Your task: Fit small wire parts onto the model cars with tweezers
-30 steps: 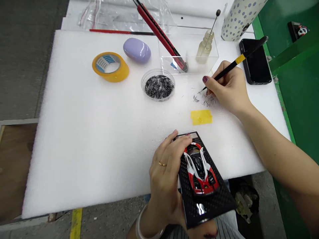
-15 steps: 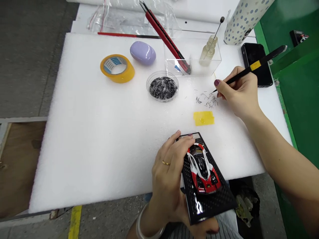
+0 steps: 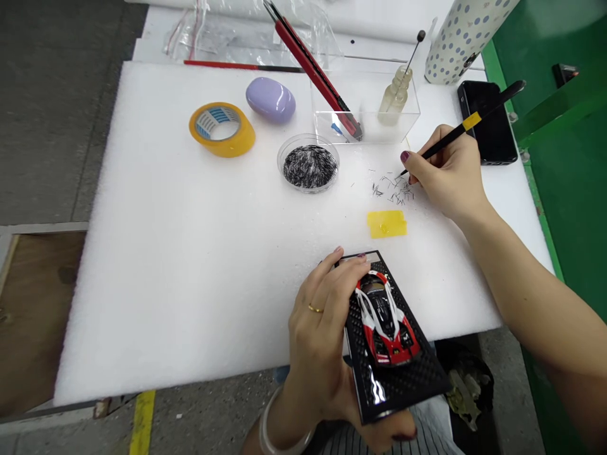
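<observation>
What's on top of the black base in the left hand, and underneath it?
On the black base sits a red, white and black model car. The left hand partly covers the base's left side. Beneath, one fingertip shows at the near edge; the remaining underside is hidden.

The only view looks forward and down from the person's head. It sits close, above the near edge of the white foam board point(image 3: 190, 265), with floor point(image 3: 213, 417) showing below.

A red, white and black model car point(image 3: 389, 325) sits lengthwise on a black woven-patterned base point(image 3: 405, 388), held aslant. A black, yellow-banded pen-like tool point(image 3: 450, 136) leans, fine tip down at scattered black slivers point(image 3: 399, 191).
</observation>
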`<state>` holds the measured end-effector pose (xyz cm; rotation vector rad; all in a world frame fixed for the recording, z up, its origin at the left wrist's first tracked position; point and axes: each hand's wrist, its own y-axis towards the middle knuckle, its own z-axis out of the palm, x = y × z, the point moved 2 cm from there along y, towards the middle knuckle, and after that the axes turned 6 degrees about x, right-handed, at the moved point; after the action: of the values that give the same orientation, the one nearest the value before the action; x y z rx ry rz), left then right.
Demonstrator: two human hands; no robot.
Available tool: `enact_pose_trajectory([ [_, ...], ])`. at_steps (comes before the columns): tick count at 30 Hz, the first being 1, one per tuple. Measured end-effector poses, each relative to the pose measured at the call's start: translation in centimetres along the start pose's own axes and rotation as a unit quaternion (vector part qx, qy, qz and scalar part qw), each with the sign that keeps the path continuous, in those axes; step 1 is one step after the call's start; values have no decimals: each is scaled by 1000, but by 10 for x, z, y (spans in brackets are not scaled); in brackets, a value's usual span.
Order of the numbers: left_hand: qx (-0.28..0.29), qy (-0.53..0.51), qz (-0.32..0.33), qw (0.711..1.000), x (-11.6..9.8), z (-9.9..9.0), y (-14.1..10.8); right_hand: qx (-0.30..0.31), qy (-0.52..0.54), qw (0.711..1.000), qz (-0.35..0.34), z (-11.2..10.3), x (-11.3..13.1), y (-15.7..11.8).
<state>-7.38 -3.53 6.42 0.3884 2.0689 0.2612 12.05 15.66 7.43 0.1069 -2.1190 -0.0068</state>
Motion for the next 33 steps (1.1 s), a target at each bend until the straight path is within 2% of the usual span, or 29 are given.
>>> enact_pose_trajectory([
  [3, -13, 0, -1, 1000, -2, 1, 1, 17, 71, 997, -2, -3, -2, 2],
  [6, -32, -6, -16, 999, -4, 1, 1, 38, 170, 985, -3, -9, 1, -8],
  [9, 0, -20, -20, 1000, -3, -1, 1, 69, 219, 973, -5, -12, 8, -30],
  [12, 25, -20, -7, 999, -2, -4, 0, 93, 215, 972, -19, -10, 12, -55],
  [16, 16, -23, 9, 1000, 0, -5, 0, 103, 174, 979, -29, -1, 13, -72],
  [27, 26, -25, -5, 999, -5, -6, 1, 116, 135, 983, -49, 4, 14, -73],
  [33, 32, -22, -4, 999, -6, -7, 1, 120, 151, 980, -41, 4, 11, -72],
])
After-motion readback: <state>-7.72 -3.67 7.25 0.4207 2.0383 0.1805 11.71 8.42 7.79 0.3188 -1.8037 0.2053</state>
